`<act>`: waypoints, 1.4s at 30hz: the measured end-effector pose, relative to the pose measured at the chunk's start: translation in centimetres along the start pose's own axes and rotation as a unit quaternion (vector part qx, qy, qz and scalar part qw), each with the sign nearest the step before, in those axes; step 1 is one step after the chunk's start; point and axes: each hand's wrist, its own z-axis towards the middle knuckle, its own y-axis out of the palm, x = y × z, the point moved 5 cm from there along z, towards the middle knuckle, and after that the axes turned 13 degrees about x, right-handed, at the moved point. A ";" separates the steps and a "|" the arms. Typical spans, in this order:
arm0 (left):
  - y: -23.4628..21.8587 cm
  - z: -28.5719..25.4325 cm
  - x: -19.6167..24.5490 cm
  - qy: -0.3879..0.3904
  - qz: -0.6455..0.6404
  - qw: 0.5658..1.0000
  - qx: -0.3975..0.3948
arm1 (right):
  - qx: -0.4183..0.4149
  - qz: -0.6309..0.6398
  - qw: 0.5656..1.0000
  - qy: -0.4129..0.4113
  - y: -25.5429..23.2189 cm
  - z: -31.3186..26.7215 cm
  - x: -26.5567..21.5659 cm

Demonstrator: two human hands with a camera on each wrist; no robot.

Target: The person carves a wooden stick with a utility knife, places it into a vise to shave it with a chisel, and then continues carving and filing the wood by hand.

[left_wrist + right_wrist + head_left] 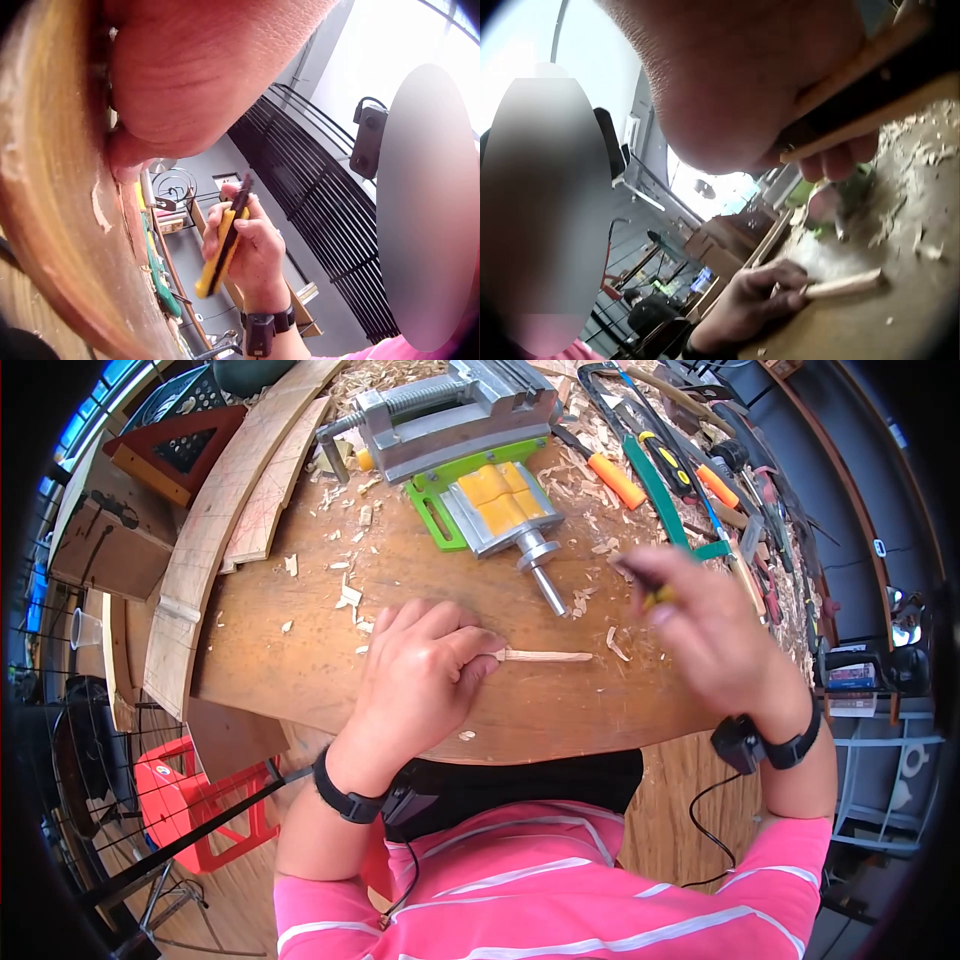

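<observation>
My left hand (415,665) rests low over the wooden table (330,585), pinching one end of a slim pale wooden stick (545,655). The stick's other end points right; the right wrist view shows the same stick (845,285) lying close over the tabletop. My right hand (715,640) is raised to the right of the stick, apart from it and blurred in the head view. It grips a yellow and black utility knife (223,244), clearest in the left wrist view. Fingers hide the stick's gripped end.
A metal vise (450,430) stands at the back, before it a green plate (437,520) and yellow-faced metal block (500,500). Shavings, an orange-handled tool (615,480) and a green-handled saw (655,490) lie right. Long boards (190,570) line the left. A red stool (165,795) stands below.
</observation>
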 end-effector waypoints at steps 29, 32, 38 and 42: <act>-0.1 0.0 -0.1 0.005 0.003 1.000 0.011 | -0.074 -0.228 0.967 -0.089 8.4 -2.0 -3.9; -0.1 -0.1 -0.1 0.002 0.000 1.000 0.010 | -0.077 -0.232 0.966 -0.091 8.4 -2.0 -3.9; -0.1 -0.1 -0.1 0.006 -0.006 1.000 0.017 | -0.083 -0.256 0.959 -0.093 8.5 -2.0 -4.5; 0.0 -0.1 -0.1 0.007 -0.001 1.000 0.018 | -0.090 -0.283 0.949 -0.101 8.7 -2.2 -5.0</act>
